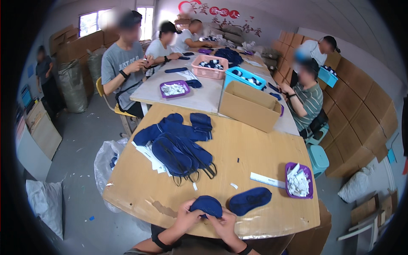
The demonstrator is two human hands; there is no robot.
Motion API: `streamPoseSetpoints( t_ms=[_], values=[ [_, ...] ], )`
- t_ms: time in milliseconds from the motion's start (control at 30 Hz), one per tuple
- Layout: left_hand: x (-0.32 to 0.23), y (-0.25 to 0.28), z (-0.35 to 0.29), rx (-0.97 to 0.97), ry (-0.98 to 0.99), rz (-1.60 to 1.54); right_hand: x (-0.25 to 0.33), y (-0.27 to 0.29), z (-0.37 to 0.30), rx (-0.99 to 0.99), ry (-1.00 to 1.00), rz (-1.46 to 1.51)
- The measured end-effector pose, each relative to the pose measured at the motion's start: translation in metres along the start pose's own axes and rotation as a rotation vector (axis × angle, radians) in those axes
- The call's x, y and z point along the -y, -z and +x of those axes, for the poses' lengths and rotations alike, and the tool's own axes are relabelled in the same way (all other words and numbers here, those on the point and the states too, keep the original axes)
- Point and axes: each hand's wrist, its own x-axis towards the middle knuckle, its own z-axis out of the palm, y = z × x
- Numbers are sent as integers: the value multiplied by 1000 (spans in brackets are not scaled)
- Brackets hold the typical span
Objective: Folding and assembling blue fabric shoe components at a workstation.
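The left hand (187, 216) and the right hand (225, 223) both pinch one navy eye mask (206, 205) at the six-o'clock edge of the desk (250, 146). From it, a second mask (250, 201) lies at three o'clock, a purple basket (311, 183) farther, a mask pile (180, 151) at eleven.

We're seeing wood-grain table (238, 146) carrying heaped navy eye masks (172, 154), single eye mask (250, 201), white ruler (267, 179), purple plastic basket (311, 183).

"Any writing ahead?"
"Yes, I'm seeing large red characters (225, 20) on the back wall (272, 23), some set in red circles (224, 12)!"
"Closer?"
"Capital letters across a grey T-shirt (119, 57); my ruler's (267, 180) print is too small."
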Motion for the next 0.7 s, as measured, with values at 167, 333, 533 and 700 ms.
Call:
streamPoseSetpoints(
  t_ms=[167, 333, 533, 700],
  values=[
    [-9, -8, 0, -15, 33, -170, 13, 7, 2, 81, 67, -199],
    [-1, 2, 2, -48, 71, -319, 25, 4, -1, 109, 237, -374],
    [-13, 6, -1, 104, 156, -162, 22, 14, 0, 151, 538, -518],
    [-22, 2, -2, 184, 114, -34, -3, 14, 1, 169, -18, 133]
  ],
)
